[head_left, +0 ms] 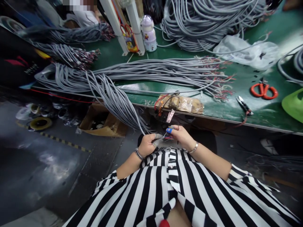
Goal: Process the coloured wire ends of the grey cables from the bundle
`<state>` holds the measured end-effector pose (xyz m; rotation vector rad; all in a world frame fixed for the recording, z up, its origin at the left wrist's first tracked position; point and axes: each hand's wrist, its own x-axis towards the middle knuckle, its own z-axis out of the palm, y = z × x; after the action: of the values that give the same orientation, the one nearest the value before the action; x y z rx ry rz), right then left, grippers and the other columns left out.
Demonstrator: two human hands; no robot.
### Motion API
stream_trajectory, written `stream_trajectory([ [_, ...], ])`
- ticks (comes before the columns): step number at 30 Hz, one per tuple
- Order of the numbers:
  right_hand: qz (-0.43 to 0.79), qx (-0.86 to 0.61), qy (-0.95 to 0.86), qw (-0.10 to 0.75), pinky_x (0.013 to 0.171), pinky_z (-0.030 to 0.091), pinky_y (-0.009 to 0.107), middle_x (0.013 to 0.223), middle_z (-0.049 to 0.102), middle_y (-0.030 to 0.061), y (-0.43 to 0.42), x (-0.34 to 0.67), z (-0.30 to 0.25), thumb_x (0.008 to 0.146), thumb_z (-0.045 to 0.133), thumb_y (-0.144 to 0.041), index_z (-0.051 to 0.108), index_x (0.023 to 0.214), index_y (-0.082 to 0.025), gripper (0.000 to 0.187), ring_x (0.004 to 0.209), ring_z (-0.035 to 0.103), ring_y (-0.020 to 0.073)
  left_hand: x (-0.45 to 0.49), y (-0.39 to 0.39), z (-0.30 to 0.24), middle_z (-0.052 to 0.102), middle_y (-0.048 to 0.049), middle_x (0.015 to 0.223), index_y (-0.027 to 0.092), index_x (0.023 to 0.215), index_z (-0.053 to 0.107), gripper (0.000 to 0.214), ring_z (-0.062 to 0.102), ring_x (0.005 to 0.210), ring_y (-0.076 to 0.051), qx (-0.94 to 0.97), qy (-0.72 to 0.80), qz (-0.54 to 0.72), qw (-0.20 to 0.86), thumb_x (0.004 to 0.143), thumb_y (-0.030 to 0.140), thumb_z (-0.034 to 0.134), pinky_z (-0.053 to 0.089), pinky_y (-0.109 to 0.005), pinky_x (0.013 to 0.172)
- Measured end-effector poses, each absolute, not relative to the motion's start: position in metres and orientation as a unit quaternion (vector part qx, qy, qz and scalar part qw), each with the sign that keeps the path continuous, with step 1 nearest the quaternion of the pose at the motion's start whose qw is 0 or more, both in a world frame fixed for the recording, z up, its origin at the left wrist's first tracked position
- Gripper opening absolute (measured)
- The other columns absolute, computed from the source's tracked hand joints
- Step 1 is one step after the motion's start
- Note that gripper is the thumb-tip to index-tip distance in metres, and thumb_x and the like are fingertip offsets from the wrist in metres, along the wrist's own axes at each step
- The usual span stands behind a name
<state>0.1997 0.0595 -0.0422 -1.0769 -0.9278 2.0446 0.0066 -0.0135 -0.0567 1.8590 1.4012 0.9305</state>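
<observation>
Near my lap, my left hand (148, 145) is closed round the end of a grey cable, with grey coverings on its fingertips. Thin coloured wires (168, 137) fan out of that end toward the right. My right hand (181, 136) pinches at these wires, a blue cover on its thumb. The grey cable bundle (115, 94) hangs over the table edge and runs down to my left hand. Just above my right hand, a small pale pink perforated piece (170, 116) sticks out below a taped wooden block (184, 104).
Red-handled scissors (264, 90) and small snips (244, 105) lie on the green table (267, 118). More grey cables (161, 71), a large coil (208, 22), a plastic bag (246, 52) and a bottle (149, 34) are behind. A cardboard box (104, 121) stands beneath. Another person (82, 15) is at upper left.
</observation>
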Motion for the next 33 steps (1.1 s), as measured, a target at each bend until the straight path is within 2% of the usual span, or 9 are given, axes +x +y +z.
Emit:
stream_trajectory([
  [3,0.743,-0.465,-0.295,0.38,0.033,0.01,0.016,0.045,0.046,-0.0073,0.074,0.212,-0.049,0.065,0.076,-0.038,0.053,0.061,-0.018,0.032,0.034,0.021,0.0011,0.001,-0.011,-0.066,0.074,-0.0063,0.087,0.02,0.092,0.073,0.015,0.069,0.084,-0.019,0.739,0.556,0.22,0.312,0.084,0.024,0.061,0.052,-0.03,0.081],
  [6,0.742,-0.461,-0.297,0.384,0.034,0.008,0.016,0.048,0.047,-0.0073,0.08,0.227,-0.055,0.068,0.073,-0.045,0.056,0.068,-0.016,0.034,0.034,0.018,-0.0001,-0.01,-0.003,-0.067,0.073,-0.0069,0.09,0.019,0.084,0.072,0.012,0.067,0.09,-0.022,0.757,0.562,0.095,0.319,0.074,0.015,0.065,0.051,-0.034,0.088],
  [8,0.747,-0.464,-0.318,0.354,0.034,0.009,0.016,0.049,0.047,-0.0074,0.076,0.233,-0.061,0.068,0.073,-0.047,0.056,0.07,-0.016,0.036,0.034,0.019,-0.0004,-0.018,0.007,-0.057,0.074,-0.0073,0.095,0.018,0.088,0.072,0.015,0.067,0.094,-0.022,0.76,0.534,0.106,0.354,0.075,0.016,0.065,0.051,-0.034,0.09],
  [11,0.758,-0.477,-0.332,0.296,0.033,0.009,0.016,0.052,0.05,-0.0067,0.066,0.235,-0.073,0.07,0.072,-0.043,0.055,0.071,-0.015,0.033,0.034,0.021,-0.0006,-0.024,0.034,-0.023,0.074,-0.0073,0.1,0.017,0.097,0.07,0.019,0.068,0.093,-0.019,0.73,0.514,0.237,0.384,0.084,0.027,0.06,0.053,-0.031,0.088],
  [15,0.775,-0.488,-0.316,0.249,0.034,0.008,0.015,0.056,0.052,-0.0071,0.057,0.231,-0.085,0.082,0.062,-0.036,0.051,0.074,-0.016,0.024,0.034,0.019,-0.0007,-0.006,0.09,0.028,0.074,-0.0078,0.096,0.015,0.098,0.071,0.024,0.068,0.089,-0.019,0.721,0.523,0.361,0.277,0.084,0.033,0.062,0.054,-0.03,0.084],
  [18,0.783,-0.483,-0.316,0.233,0.035,0.009,0.016,0.055,0.052,-0.0063,0.054,0.228,-0.086,0.089,0.054,-0.029,0.05,0.074,-0.016,0.02,0.033,0.02,-0.0001,0.025,0.139,0.052,0.073,-0.0074,0.101,0.016,0.102,0.071,0.024,0.068,0.092,-0.019,0.783,0.493,0.322,0.202,0.083,0.026,0.06,0.053,-0.03,0.086],
  [24,0.777,-0.472,-0.345,0.234,0.035,0.011,0.018,0.057,0.057,-0.0038,0.052,0.236,-0.079,0.094,0.048,-0.028,0.057,0.078,-0.014,0.022,0.033,0.024,0.001,0.098,0.211,0.065,0.071,-0.0076,0.111,0.019,0.109,0.068,0.03,0.064,0.106,-0.023,0.858,0.497,0.106,0.074,0.083,0.022,0.056,0.048,-0.033,0.095],
  [29,0.755,-0.488,-0.358,0.25,0.037,0.011,0.019,0.059,0.057,-0.0044,0.056,0.253,-0.076,0.093,0.049,-0.029,0.054,0.078,-0.015,0.021,0.035,0.024,0.0008,0.145,0.239,0.057,0.072,-0.0098,0.098,0.015,0.108,0.067,0.029,0.067,0.089,-0.023,0.845,0.517,0.066,0.122,0.081,0.025,0.062,0.05,-0.032,0.082],
  [33,0.752,-0.489,-0.36,0.255,0.037,0.011,0.02,0.06,0.056,-0.0049,0.059,0.262,-0.082,0.089,0.054,-0.034,0.054,0.081,-0.016,0.02,0.035,0.023,0.0011,0.157,0.253,0.06,0.071,-0.0065,0.083,0.013,0.104,0.068,0.026,0.064,0.075,-0.019,0.822,0.526,0.141,0.167,0.084,0.028,0.06,0.049,-0.029,0.074],
])
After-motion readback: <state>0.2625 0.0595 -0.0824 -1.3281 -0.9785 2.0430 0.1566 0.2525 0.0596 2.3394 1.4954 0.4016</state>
